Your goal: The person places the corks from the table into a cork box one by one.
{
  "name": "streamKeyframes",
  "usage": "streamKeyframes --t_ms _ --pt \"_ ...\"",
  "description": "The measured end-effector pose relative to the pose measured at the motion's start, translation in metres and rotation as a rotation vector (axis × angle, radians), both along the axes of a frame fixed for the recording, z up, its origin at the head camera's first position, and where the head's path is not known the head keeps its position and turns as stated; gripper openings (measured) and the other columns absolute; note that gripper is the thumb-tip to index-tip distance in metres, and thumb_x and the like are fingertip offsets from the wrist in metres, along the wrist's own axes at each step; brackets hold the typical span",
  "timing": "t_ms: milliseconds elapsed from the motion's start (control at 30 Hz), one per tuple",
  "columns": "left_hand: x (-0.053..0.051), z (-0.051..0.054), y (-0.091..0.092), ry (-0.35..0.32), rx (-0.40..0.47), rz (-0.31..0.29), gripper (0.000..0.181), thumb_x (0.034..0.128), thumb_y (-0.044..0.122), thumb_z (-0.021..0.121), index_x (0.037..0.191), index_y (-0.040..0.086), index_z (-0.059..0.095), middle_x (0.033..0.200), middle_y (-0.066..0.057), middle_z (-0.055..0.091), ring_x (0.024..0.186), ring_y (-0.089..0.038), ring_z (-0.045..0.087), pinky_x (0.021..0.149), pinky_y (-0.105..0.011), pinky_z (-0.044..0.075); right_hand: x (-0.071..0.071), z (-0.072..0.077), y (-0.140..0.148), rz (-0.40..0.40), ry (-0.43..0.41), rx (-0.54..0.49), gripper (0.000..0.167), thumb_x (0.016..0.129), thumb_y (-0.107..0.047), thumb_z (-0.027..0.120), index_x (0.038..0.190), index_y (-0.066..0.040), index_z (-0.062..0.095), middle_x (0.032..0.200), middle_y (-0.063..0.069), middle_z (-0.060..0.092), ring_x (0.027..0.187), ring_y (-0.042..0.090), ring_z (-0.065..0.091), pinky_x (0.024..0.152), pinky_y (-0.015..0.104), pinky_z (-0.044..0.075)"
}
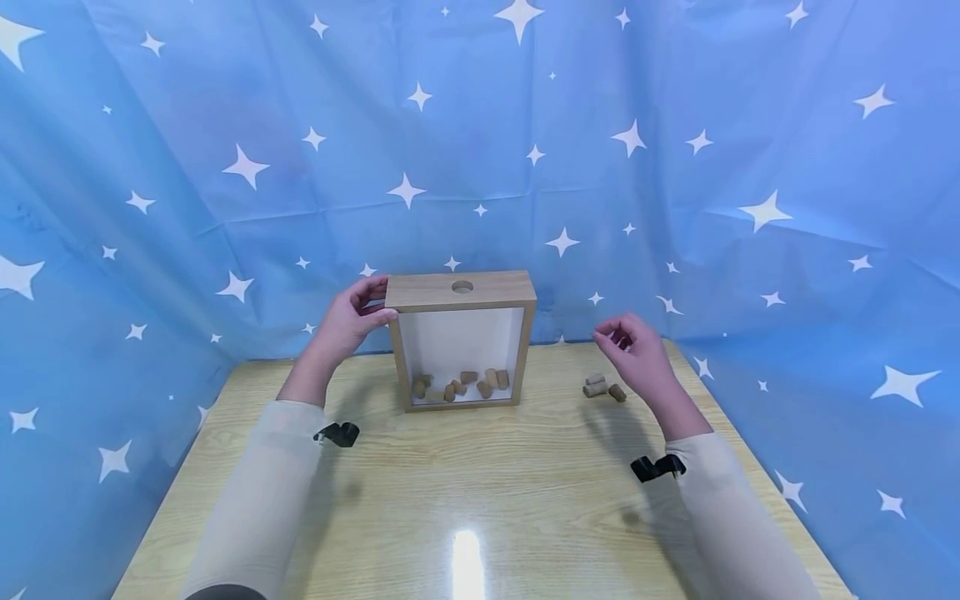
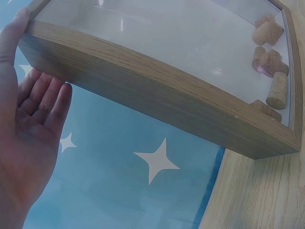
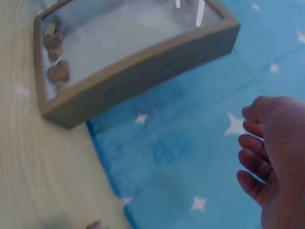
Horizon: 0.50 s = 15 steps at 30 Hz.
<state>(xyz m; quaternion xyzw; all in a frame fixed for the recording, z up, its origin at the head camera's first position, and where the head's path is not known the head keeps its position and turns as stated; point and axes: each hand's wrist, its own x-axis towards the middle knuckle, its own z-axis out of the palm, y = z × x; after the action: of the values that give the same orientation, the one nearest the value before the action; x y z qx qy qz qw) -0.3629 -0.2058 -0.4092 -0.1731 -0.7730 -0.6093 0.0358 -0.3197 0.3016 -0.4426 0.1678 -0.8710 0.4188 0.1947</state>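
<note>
A wooden shadow box with a clear front stands upright on the table, a round hole in its top. Several corks lie along its bottom, behind the front pane. My left hand holds the box's upper left corner, thumb at the front and fingers against the side, as the left wrist view also shows. To the right of the box, my right hand hovers above the table with its fingers loosely bent; no object shows in it. Below and left of it lie three loose corks.
The light wood-grain table holds the box near its back edge. A blue curtain with white stars hangs behind and at both sides. Black wrist straps sit over the pale sleeves.
</note>
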Motion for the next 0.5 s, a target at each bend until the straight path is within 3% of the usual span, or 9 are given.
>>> streamKeyframes --t_ms 200,500 --pt "0.000 -0.001 0.000 0.003 -0.003 0.002 0.073 0.1025 0.023 0.084 0.165 0.009 0.050 0.154 -0.020 0.057 0.147 -0.043 0.054 0.121 -0.049 0.049 0.002 -0.028 0.021 -0.027 -0.100 0.051 0.023 0.111 -0.018 0.070 0.126 0.000 0.073 0.116 0.015 0.064 0.094 0.025 0.061 0.075 0.024 0.052" --pt "0.000 -0.001 0.000 0.014 -0.013 0.004 0.073 0.1019 0.026 0.085 0.164 0.009 0.051 0.154 -0.019 0.057 0.146 -0.042 0.054 0.122 -0.052 0.048 0.001 -0.070 0.046 -0.065 -0.168 0.088 0.042 0.109 -0.014 0.073 0.148 -0.003 0.063 0.134 0.023 0.059 0.107 0.034 0.061 0.081 0.035 0.054"
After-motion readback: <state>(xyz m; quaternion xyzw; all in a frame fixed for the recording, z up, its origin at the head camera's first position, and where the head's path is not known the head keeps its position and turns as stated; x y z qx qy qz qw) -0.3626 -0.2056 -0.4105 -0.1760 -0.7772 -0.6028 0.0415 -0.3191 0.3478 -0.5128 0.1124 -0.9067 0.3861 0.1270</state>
